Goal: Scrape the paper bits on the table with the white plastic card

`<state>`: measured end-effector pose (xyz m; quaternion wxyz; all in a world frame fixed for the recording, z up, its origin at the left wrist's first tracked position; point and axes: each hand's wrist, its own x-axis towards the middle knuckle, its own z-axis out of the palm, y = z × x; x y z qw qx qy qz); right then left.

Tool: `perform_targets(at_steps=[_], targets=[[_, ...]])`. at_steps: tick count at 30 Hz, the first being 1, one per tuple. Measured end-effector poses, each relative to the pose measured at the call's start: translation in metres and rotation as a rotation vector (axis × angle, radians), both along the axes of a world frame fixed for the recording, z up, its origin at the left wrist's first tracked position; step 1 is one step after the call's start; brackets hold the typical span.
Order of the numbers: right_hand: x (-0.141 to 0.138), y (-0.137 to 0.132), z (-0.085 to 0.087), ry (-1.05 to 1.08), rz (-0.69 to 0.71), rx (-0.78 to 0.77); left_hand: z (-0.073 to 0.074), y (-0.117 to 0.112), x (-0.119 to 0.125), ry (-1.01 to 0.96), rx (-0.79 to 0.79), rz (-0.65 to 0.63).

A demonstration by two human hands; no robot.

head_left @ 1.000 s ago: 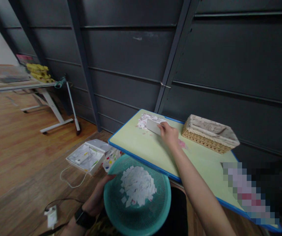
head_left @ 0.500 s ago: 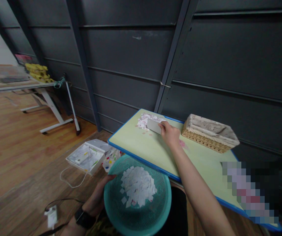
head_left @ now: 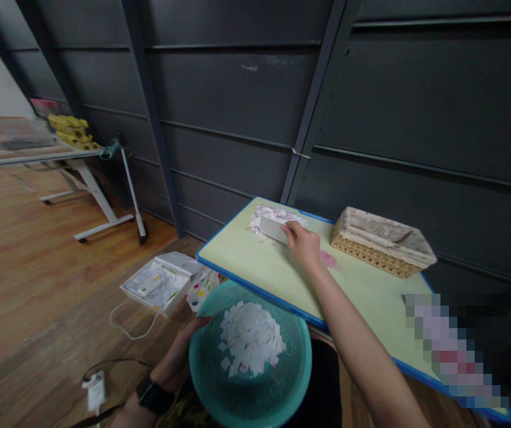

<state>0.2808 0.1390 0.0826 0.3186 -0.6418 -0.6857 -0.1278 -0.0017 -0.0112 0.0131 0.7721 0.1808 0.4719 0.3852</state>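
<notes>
The right hand (head_left: 303, 239) pinches a pale flat card (head_left: 272, 229) by paper scraps (head_left: 274, 211) on the surface (head_left: 242, 251) — the left hand (head_left: 185, 343) grips a teal basket (head_left: 300, 356) holding white paper squares (head_left: 252, 339)

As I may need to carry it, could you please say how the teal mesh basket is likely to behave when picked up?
The teal mesh basket is probably light for its size, being perforated and seemingly plastic. Its even, round outline suggests it would hold its shape. The loosely heaped paper pieces would likely slide if it tipped.
</notes>
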Motion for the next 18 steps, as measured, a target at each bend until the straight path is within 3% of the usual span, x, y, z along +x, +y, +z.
perform_targets(at_steps=[18], targets=[[-0.0040, 0.0011, 0.0056, -0.033, -0.114, 0.040, -0.0061, -0.0006, -0.0007, -0.028, 0.016, -0.007]])
